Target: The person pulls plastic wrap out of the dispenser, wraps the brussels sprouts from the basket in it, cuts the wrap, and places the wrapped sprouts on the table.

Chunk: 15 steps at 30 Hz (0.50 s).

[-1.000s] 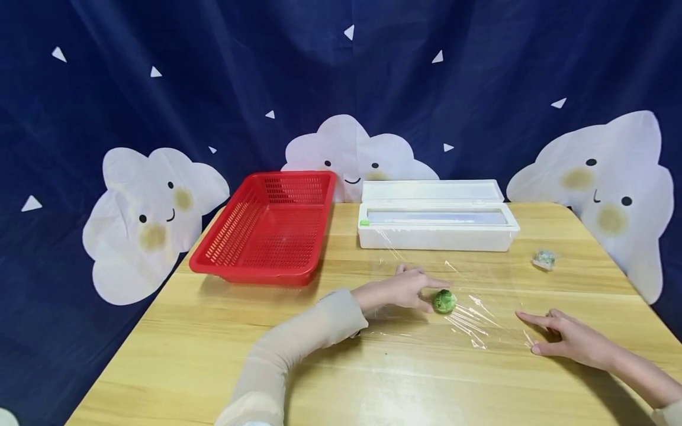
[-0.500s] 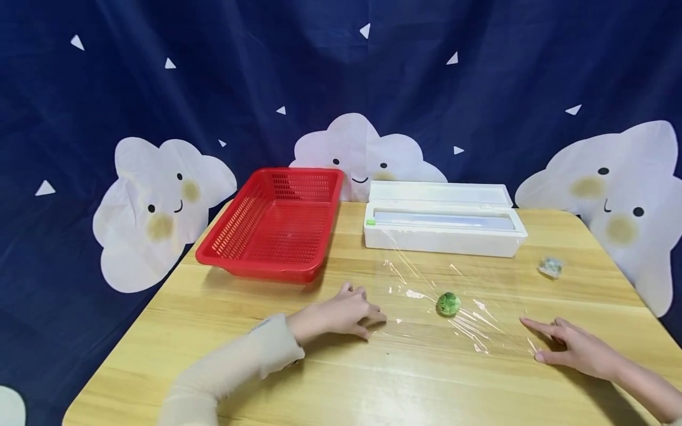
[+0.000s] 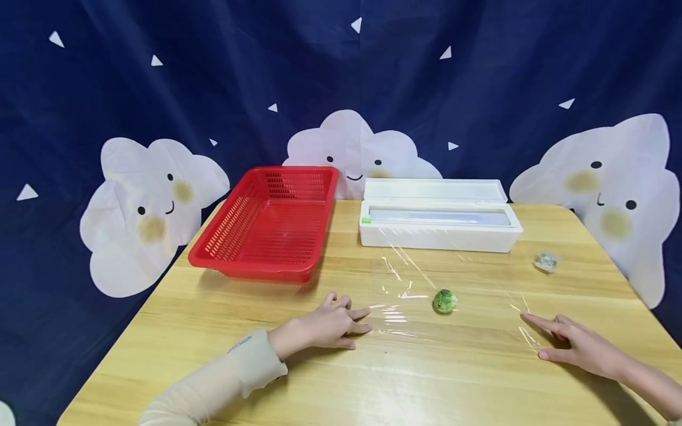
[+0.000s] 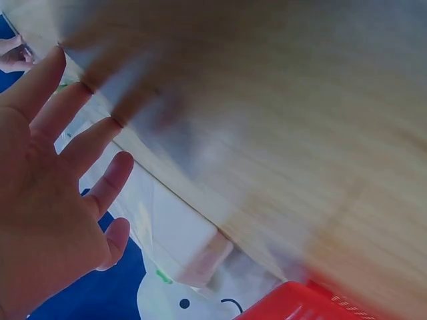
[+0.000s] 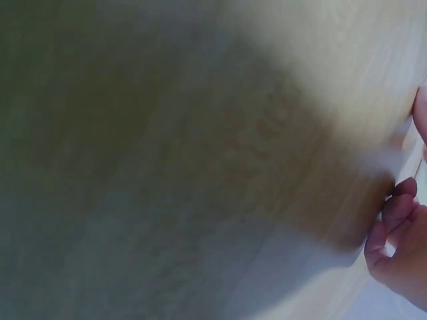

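Head view: a clear film (image 3: 479, 310) lay across the table (image 3: 373, 390), its far end running up the front of the white box (image 3: 440, 238), whose lid stood raised. A round green vegetable (image 3: 444, 301) sat within the film's area, between the hands, and appeared to rest on top of it.

Left hand (image 3: 324, 324): fingers spread, fingertips at the film's left edge, nothing pinched. Right hand (image 3: 581, 346): index finger and thumb extended and apart, tips at the right edge, remaining fingers curled under. Contact pressure could not be determined; the wrist views did not resolve the fingertips against the film.

Fault conditions, as judged:
1. Edge slip. With fingertips merely laid on the film, an upward pull risked losing the edge.
2. Creasing. Uneven tension, suggested by streaks near both hands, could have made the film fold and cling to itself.
3. Rolling. The vegetable was unrestrained; a jerk or tilt of the film could have displaced it.
4. Drag. Pulling towards the person could have shifted the box.
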Tool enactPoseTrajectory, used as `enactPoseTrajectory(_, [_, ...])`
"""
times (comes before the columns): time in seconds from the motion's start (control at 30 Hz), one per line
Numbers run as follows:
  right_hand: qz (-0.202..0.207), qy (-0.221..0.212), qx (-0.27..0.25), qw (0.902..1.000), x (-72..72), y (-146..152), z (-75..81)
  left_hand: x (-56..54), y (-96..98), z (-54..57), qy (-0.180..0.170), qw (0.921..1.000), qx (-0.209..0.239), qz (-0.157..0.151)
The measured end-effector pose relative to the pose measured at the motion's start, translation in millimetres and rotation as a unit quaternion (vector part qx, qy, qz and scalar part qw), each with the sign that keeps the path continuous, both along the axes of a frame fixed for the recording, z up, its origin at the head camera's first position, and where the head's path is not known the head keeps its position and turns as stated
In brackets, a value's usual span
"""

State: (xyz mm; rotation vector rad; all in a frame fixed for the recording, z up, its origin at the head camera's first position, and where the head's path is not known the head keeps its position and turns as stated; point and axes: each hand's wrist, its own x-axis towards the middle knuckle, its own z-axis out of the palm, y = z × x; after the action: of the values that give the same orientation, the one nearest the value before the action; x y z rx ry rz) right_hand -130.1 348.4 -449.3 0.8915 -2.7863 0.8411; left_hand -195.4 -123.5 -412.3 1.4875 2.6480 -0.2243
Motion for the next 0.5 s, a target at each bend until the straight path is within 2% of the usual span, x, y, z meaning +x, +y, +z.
enactPoseTrajectory(0.07, [0.023,-0.018,-0.035,0.999,-1.1,1.5,-0.6,0.6,-1.4,0.7,-0.004,1.0,0.004,-0.002])
enactPoseTrajectory(0.17, [0.061,-0.073,-0.091,0.9912,-4.4,5.5,-0.3,2.0,-2.9,1.5,-0.012,0.9999,0.006,-0.002])
enactPoseTrajectory(0.23, [0.082,-0.128,-0.124,0.9806,-7.5,9.4,1.1,2.9,-3.7,2.1,-0.019,0.9998,0.003,0.0])
enactPoseTrajectory(0.3, [0.101,-0.185,-0.15,0.966,-11.1,13.7,2.8,3.6,-4.3,2.0,-0.022,0.9997,0.0,0.002])
enactPoseTrajectory(0.4, [0.1,-0.253,-0.169,0.9473,-14.4,20.4,6.0,4.0,-4.9,1.7,-0.023,0.9997,-0.003,0.003])
enactPoseTrajectory(0.5, [0.08,-0.287,-0.173,0.9389,-14.4,25.5,8.4,4.0,-6.0,0.4,-0.02,0.9998,0.002,-0.001])
